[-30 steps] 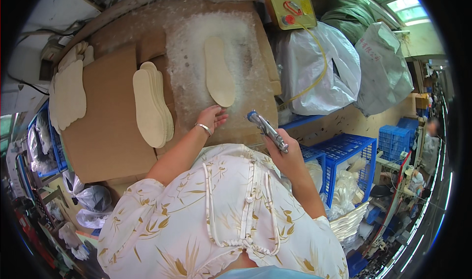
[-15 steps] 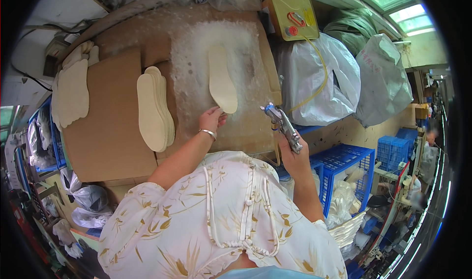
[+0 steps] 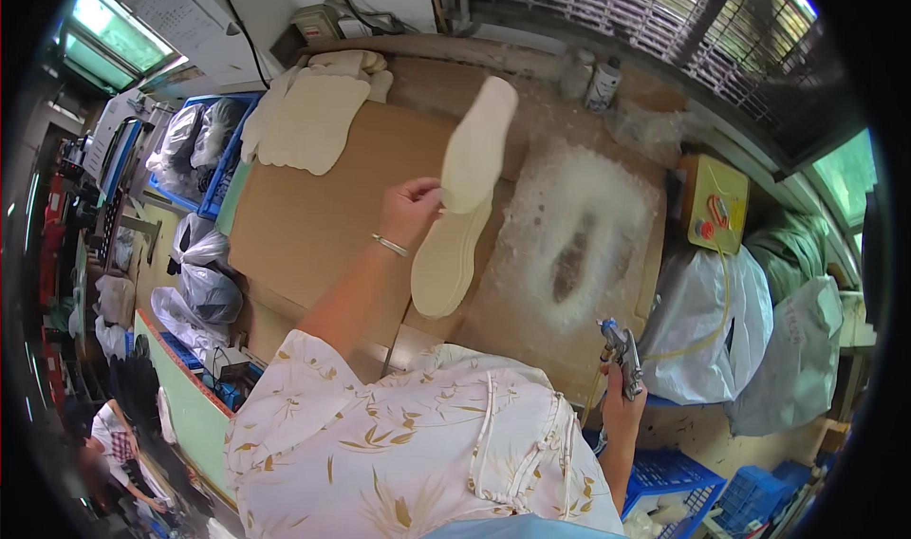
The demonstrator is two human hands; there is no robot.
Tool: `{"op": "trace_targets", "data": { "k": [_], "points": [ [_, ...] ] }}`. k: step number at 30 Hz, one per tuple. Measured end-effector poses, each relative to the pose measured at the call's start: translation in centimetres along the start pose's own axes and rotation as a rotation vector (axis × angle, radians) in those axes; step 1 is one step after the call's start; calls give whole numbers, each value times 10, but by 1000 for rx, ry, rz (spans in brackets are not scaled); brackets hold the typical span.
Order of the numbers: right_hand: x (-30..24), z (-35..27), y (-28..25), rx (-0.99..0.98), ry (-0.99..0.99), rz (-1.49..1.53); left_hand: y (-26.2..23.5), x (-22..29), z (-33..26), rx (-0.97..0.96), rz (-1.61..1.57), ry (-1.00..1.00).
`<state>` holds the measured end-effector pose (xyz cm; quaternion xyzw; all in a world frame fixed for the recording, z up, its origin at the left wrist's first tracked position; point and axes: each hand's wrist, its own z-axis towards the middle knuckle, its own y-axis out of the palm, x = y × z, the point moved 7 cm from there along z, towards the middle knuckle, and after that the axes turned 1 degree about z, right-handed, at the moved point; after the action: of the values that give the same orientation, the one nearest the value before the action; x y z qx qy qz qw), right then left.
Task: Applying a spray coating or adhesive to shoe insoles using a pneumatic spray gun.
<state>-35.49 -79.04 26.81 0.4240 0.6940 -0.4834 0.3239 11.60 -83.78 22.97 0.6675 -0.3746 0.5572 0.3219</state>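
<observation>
My left hand (image 3: 413,209) pinches a cream insole (image 3: 481,136) by its near end and holds it up over the stack of insoles (image 3: 444,273), partly covering the stack. To the right is a cardboard work spot (image 3: 622,207) crusted with white residue, with a darker insole-shaped patch in it. My right hand (image 3: 622,408) is wrapped around a metal spray gun (image 3: 621,354) near the front right of the bench. A yellow hose (image 3: 725,292) links the gun's side to a yellow can (image 3: 718,197).
Wavy-edged cream sheets (image 3: 313,117) lie at the bench's far left on brown cardboard (image 3: 294,221). A bottle (image 3: 604,83) stands at the back. White sacks (image 3: 707,325) fill the right side, with blue crates (image 3: 669,482) below. Another person (image 3: 119,444) is at lower left.
The insole has been lifted off the whitened cardboard and carried left over the stack by my left hand. My right hand keeps the spray gun. The view has turned left.
</observation>
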Motion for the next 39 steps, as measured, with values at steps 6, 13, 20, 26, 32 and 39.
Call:
{"op": "trace_targets", "data": {
  "k": [6, 13, 20, 26, 32, 39],
  "points": [
    [-36, 5, 30, -37, -92, -78, -162, 0, 78, 331, 288, 128],
    [-46, -2, 52, -14, -30, -118, -270, -50, 132, 488, 452, 41],
    [-47, -10, 63, 24, -101, -97, -320, -91, 141, 569, 264, -78],
    [-51, -13, 71, 3, -59, -114, -340, -131, 149, 659, 251, -189],
    [-37, -13, 67, 29, -76, -122, -290, -59, 113, 913, 1203, 177],
    [-25, -13, 59, 57, -50, -126, -94, -79, 4, 203, 956, 155]
  ]
}}
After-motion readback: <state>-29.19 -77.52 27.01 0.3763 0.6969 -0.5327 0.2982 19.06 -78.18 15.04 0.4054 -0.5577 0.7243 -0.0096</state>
